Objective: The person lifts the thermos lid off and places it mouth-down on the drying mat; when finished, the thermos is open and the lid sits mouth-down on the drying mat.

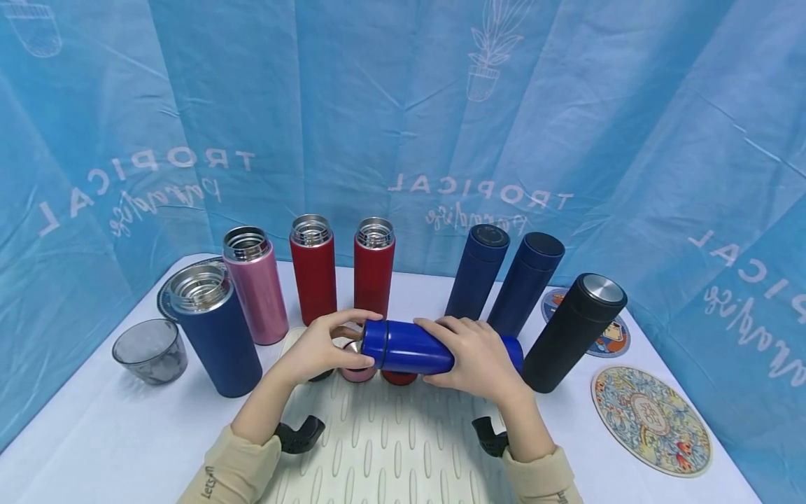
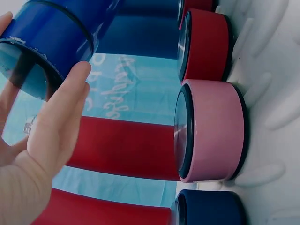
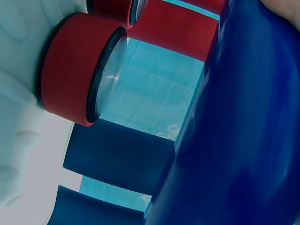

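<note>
A glossy blue thermos flask (image 1: pixel 412 348) lies sideways in the air over the ribbed mat. My right hand (image 1: pixel 472 353) grips its body from above. At its capped end my left hand (image 1: pixel 324 346) holds the blue lid (image 2: pixel 44 40), thumb and fingers on opposite sides. The lid still sits on the flask, with a dark seam between them. Below stand loose lids on the mat: a pink one (image 2: pixel 213 131), a red one (image 2: pixel 206 44), another red one partly cut off, and a dark blue one (image 2: pixel 211 208).
Behind stand open flasks: dark blue (image 1: pixel 220 343), pink (image 1: pixel 258 297) and two red (image 1: pixel 313 280). Two capped navy flasks (image 1: pixel 525 287) and a black one (image 1: pixel 569 336) are at right. A glass bowl (image 1: pixel 151 353) stands left; a patterned round mat (image 1: pixel 651 420) lies right.
</note>
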Tool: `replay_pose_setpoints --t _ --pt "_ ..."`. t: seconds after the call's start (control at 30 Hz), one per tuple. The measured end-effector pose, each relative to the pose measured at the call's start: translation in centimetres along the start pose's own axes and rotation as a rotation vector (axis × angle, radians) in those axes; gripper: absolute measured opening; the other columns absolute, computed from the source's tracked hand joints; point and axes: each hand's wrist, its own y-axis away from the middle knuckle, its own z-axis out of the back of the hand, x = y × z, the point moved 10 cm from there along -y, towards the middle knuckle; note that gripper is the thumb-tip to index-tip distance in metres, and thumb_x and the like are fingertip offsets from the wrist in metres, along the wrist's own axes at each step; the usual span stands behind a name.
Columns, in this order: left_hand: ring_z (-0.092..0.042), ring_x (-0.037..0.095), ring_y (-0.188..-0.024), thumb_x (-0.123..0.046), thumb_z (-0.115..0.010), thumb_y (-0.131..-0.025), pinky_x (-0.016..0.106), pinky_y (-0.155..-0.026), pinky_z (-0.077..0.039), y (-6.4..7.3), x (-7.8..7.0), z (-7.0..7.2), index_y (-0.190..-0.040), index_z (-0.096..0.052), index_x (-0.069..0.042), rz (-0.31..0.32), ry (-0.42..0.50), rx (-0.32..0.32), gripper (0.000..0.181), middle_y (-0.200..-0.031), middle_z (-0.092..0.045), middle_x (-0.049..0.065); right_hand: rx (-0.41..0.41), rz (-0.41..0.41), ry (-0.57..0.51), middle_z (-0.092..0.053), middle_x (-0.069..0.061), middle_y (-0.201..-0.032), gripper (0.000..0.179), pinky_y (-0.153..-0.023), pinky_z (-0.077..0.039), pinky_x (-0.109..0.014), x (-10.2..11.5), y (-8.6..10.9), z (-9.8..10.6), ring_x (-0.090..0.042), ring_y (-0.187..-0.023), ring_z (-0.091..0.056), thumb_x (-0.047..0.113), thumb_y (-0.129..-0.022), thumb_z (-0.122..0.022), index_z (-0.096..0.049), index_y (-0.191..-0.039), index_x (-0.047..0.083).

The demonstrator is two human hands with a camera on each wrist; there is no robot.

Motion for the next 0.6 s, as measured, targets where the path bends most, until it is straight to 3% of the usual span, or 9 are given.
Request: replay_pose_setpoints --t 0.17,0.37,0.47,0.6 --pt "-0.057 0.032 -0.1 -0.024 -0.075 -0.076 0.04 -0.074 -0.054 -0.1 0.8 -0.2 -0.127 -0.053 -0.014 0.083 0.066 0.001 0.057 -0.123 -0.053 0.017 -0.002 0.009 0.011 -0.061 -0.002 -0.118 0.081 -0.088 -0.045 -0.052 0.2 -0.1 -0.1 -0.027 -0.103 -0.059 0.048 -0.059 -0.082 -0.049 -0.131 0.033" --pt "-0.053 0.037 -0.106 -0.027 -0.07 -0.081 0.043 -0.072 -0.055 0.1 1.9 -0.4 -0.128 -0.051 -0.011 0.214 0.129 -0.039 0.053 -0.122 -0.049 0.022 0.002 0.015 0.027 -0.061 -0.003 -0.118 0.081 -0.089 -0.044 -0.053 0.3 -0.1 -0.3 -0.028 -0.103 -0.059 0.049 -0.059 -0.081 -0.048 -0.132 0.033" --pt "-0.058 0.035 -0.099 -0.028 -0.067 -0.084 0.044 -0.072 -0.055 0.2 2.4 -0.4 -0.128 -0.05 -0.01 0.286 0.135 -0.068 0.051 -0.12 -0.051 0.022 -0.004 0.025 0.043 -0.061 -0.002 -0.117 0.081 -0.089 -0.045 -0.052 0.4 -0.1 -0.3 -0.028 -0.102 -0.059 0.049 -0.06 -0.081 -0.049 -0.132 0.033" --pt "-0.064 0.029 -0.085 -0.032 -0.061 -0.088 0.042 -0.069 -0.055 0.3 2.7 -0.7 -0.131 -0.045 -0.007 0.346 0.158 -0.055 0.052 -0.121 -0.051 0.026 -0.017 0.04 0.069 -0.062 -0.002 -0.116 0.081 -0.088 -0.045 -0.052 0.6 -0.1 -0.1 -0.027 -0.102 -0.059 0.051 -0.059 -0.081 -0.049 -0.131 0.033"
